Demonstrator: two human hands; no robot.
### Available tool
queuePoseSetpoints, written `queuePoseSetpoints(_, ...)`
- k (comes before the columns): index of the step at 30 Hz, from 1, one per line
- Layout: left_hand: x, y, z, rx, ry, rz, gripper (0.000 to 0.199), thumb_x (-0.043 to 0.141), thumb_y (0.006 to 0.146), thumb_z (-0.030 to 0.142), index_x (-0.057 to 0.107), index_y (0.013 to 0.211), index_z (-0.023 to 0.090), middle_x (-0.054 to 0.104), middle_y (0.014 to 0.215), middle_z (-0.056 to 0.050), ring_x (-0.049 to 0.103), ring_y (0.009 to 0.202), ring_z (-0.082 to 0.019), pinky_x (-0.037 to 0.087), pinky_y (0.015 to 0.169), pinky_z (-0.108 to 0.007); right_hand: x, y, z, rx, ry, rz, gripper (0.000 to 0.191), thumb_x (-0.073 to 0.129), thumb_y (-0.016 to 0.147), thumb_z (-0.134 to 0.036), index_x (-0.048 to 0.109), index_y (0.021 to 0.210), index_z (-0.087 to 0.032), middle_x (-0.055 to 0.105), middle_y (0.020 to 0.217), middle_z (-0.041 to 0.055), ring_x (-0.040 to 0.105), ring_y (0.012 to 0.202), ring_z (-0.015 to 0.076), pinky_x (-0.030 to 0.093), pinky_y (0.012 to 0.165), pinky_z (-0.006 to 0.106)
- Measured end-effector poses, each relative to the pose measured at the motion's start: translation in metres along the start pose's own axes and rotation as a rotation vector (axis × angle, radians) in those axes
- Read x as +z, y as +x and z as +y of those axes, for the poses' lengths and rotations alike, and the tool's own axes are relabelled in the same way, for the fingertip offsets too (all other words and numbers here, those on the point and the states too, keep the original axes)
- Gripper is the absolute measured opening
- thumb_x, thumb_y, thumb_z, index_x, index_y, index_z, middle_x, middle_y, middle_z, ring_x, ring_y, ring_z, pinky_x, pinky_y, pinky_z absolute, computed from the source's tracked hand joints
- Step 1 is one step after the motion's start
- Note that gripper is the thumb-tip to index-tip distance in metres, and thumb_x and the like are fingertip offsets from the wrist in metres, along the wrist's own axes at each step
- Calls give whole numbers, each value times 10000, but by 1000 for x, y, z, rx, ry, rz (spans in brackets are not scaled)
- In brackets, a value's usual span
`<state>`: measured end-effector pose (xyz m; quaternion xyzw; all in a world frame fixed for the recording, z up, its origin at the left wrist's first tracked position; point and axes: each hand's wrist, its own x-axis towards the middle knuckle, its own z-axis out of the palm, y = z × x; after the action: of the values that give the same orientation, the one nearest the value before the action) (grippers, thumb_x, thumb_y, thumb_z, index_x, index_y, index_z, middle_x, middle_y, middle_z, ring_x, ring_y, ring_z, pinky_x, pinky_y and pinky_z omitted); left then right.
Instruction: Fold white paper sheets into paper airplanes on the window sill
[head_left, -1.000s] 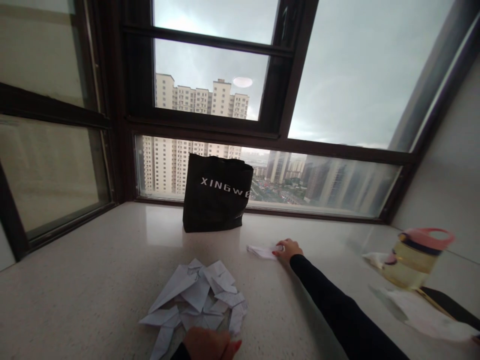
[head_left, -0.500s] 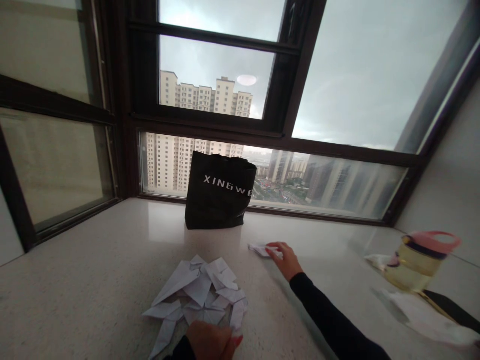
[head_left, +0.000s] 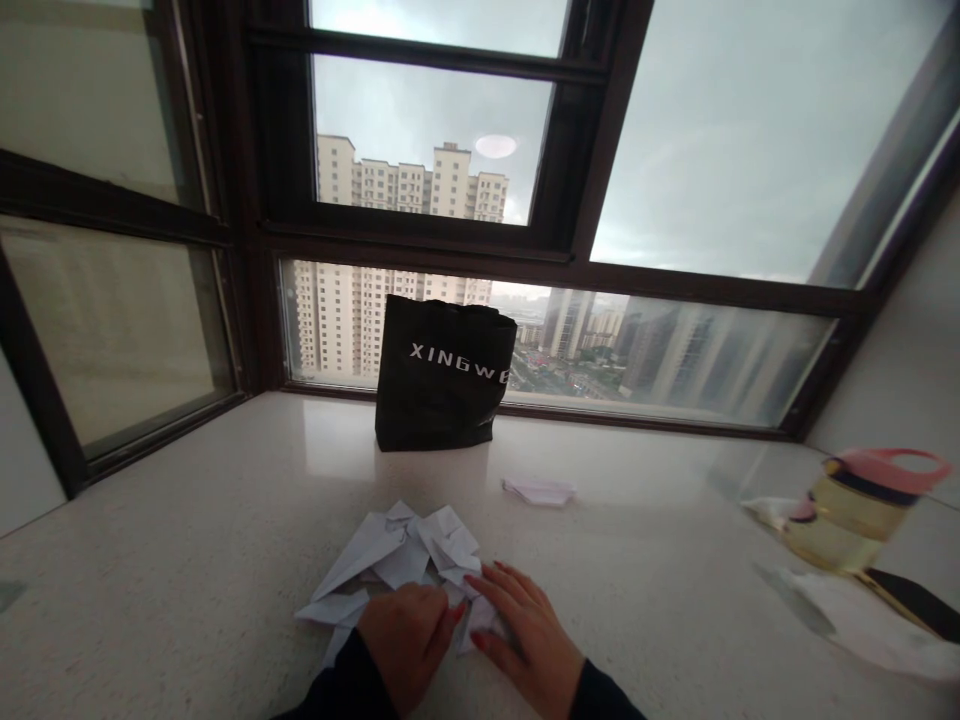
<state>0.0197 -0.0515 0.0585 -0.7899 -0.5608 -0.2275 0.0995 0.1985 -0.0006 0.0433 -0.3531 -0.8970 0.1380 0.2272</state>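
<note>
Folded white papers (head_left: 367, 550) lie in an overlapping heap on the pale window ledge (head_left: 187, 560), directly in front of the person. The left hand (head_left: 409, 640) is curled over the near side of the heap; whether it grips a sheet cannot be told, its palm being hidden. The right hand (head_left: 532, 630) lies palm down with fingers extended over the heap's right edge, thumb spread away. The two hands are close together, fingertips nearly meeting. A separate folded paper strip (head_left: 538, 491) rests beyond the heap, in front and to the right of the upright black bag (head_left: 442, 390). At far right stands a drinking bottle (head_left: 847, 515) with a pink lid.

Handling (judged): the pieces should be very light, flexible, stiffer along their creases, and easily crushed or slid over one another. A gentle thumb-and-finger pinch on a layered, folded edge suits them best; loose flaps could open or tear.
</note>
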Motion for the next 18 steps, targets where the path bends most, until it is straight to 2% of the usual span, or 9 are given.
queuePoseSetpoints(3, -3, 2, -4, 30, -33, 55, 355, 215, 826, 274, 494, 624, 187, 552, 628, -35, 525, 585, -152, 379, 497, -248, -2, 0, -1, 0, 31, 25, 417, 499, 736, -354, 443, 1141, -269, 492, 1145, 59, 365, 1093, 241, 278, 905, 409)
queuePoseSetpoints(6, -7, 2, -7, 30, -66, 112, 295, 282, 805, 268, 521, 655, 182, 547, 722, -57, 514, 686, -184, 403, 612, -317, -5, 1, -6, 5, 51, 52, 366, 509, 731, -346, 498, 1083, -250, 532, 1080, 67, 411, 1045, 239, 300, 883, 402)
queuePoseSetpoints(11, -1, 0, -14, -4, -60, 131, 190, 385, 763, 282, 565, 787, 228, 532, 1007, -57, 452, 948, -250, 363, 764, -417, -8, 3, -12, 15, 64, 99, 240, 490, 753, -321, 557, 972, -249, 576, 966, 57, 469, 962, 223, 345, 832, 373)
queuePoseSetpoints(15, 8, -2, -18, 50, 0, 96, 294, 404, 765, 355, 497, 1027, 259, 459, 1167, -46, 390, 1058, -256, 342, 828, -434, -8, 3, -12, 20, 63, 146, 208, 480, 763, -305, 560, 948, -253, 584, 932, 50, 487, 929, 215, 361, 806, 357)
queuePoseSetpoints(18, 12, -2, -17, 71, 32, 114, 349, 394, 768, 375, 468, 1077, 232, 438, 1198, -48, 365, 1090, -241, 312, 875, -427, -8, 3, -12, 8, 74, 152, 206, 477, 765, -298, 555, 950, -251, 587, 918, 46, 492, 910, 210, 369, 790, 348)
